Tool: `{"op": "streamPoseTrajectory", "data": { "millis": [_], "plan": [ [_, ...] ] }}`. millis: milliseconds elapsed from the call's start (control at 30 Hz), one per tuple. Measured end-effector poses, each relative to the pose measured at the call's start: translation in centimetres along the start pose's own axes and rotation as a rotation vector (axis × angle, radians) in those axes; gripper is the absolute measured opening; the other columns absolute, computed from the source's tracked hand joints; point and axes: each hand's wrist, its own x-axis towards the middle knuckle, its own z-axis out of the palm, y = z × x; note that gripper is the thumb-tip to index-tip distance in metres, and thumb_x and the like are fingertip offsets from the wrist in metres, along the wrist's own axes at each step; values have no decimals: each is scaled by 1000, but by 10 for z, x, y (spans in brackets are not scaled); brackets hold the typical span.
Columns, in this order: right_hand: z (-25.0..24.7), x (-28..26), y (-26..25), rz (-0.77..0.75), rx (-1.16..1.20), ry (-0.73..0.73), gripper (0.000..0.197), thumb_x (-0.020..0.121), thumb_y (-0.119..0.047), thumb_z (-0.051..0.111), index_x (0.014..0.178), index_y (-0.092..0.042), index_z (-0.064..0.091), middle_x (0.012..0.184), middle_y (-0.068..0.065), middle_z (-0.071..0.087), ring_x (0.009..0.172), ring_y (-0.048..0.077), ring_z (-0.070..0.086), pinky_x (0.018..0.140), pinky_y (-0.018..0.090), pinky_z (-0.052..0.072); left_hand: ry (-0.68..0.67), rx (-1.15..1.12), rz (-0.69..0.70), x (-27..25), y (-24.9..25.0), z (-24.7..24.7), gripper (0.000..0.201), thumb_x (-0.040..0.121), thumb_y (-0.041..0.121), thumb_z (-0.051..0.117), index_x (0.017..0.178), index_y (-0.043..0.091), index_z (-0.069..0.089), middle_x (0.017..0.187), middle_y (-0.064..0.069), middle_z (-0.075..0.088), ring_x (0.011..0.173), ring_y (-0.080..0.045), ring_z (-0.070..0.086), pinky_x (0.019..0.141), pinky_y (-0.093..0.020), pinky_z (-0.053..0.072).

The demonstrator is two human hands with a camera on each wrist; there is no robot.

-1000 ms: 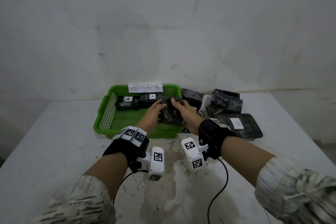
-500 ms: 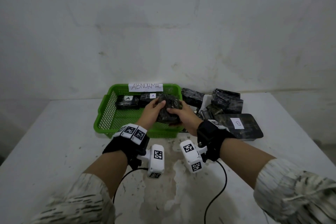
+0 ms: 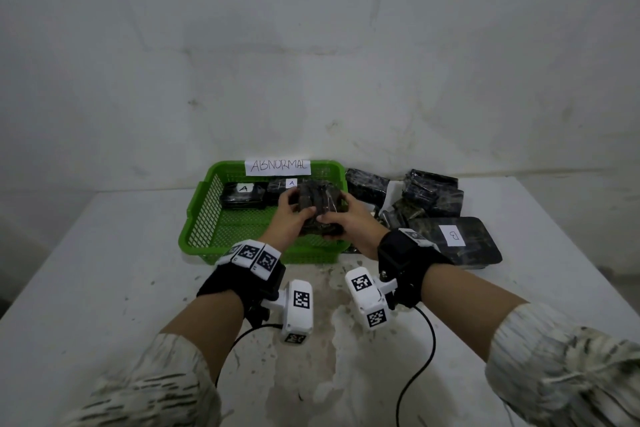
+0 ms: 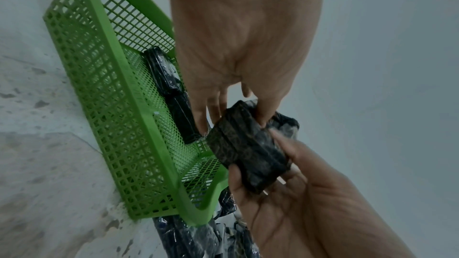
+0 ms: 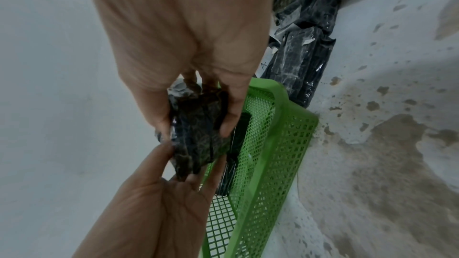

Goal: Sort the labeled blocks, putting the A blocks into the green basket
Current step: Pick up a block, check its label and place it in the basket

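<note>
Together both hands (image 3: 313, 218) hold block (image 3: 317, 206) upright.

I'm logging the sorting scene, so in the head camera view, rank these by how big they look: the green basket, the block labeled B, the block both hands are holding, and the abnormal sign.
1. green basket
2. block labeled B
3. and 4. unsure: the held block is partly hidden by the left hand and right hand; what shows looks about like the ABNORMAL sign.

Each forearm ends in a pale sleeve (image 3: 568, 371) streaked with dark dashes. Black wrist straps (image 3: 403, 258) carry white blocks printed with square black-and-white markers (image 3: 300, 298). Beside the straps, black cables (image 3: 420, 364) trail from the white camera housings (image 3: 367, 298).
</note>
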Motion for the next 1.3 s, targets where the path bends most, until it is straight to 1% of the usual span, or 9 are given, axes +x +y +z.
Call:
{"op": "streamPoseTrajectory", "data": {
  "millis": [200,333,433,567,667,767,900,1067,1300],
  "plan": [
    [0,-7,-7,-6,66,-48,40,96,-34,54,131,-17,43,120,3,56,107,18,57,102,51,46,48,-12,25,-1,-3,-10,61,81,-16,56,134,8,38,124,-20,46,115,-38,49,91,-54,48],
    [0,-3,-8,6,57,-40,49,95,-52,47,121,-11,45,128,11,55,115,22,57,104,46,44,-76,25,116,-5,-1,-13,63,77,-21,56,124,19,54,112,-9,57,115,-32,53,97,-45,46],
    [3,-3,-7,7,73,-16,47,94,-45,52,125,-12,41,117,7,57,100,20,60,89,42,53,-68,66,201,-7,2,-11,60,75,-22,55,108,29,59,111,-10,58,109,-29,55,97,-42,47],
    [4,1,-5,-4,112,25,43,92,-36,59,128,-17,45,115,5,60,97,20,62,81,39,54,-118,21,139,-8,3,-11,57,83,-16,49,115,30,58,107,-5,63,99,-21,56,86,-35,49],
    [1,4,-3,-21,112,93,40,93,-34,59,126,-15,47,113,6,61,95,20,62,79,37,53,-196,-45,28,-9,7,-8,40,96,6,38,124,27,58,124,-7,56,113,-22,49,92,-41,42],
    [0,3,-2,-10,137,87,39,94,-33,59,126,-15,45,112,5,59,97,21,61,87,43,52,-203,-137,-27,-10,11,-3,36,100,22,37,131,17,53,125,-9,52,117,-24,46,97,-42,40],
    [3,-1,-1,5,152,6,42,93,-29,59,130,-19,42,116,4,58,108,24,59,95,44,50,-168,-195,28,-5,8,-1,29,97,16,45,123,12,57,123,-13,57,119,-25,50,90,-37,49],
    [3,-2,-4,-23,87,30,44,91,-19,62,130,-21,40,115,10,58,96,21,61,85,38,52,-196,-219,17,-3,8,-5,30,96,13,46,124,14,55,120,-10,56,113,-22,51,85,-34,49],
    [3,-4,-2,12,128,-61,60,89,-14,64,140,-21,34,129,13,53,112,28,59,102,47,47,-126,-203,24,-4,6,-9,30,95,8,48,125,12,54,128,-17,53,119,-29,51,85,-33,50]
  ]
}}
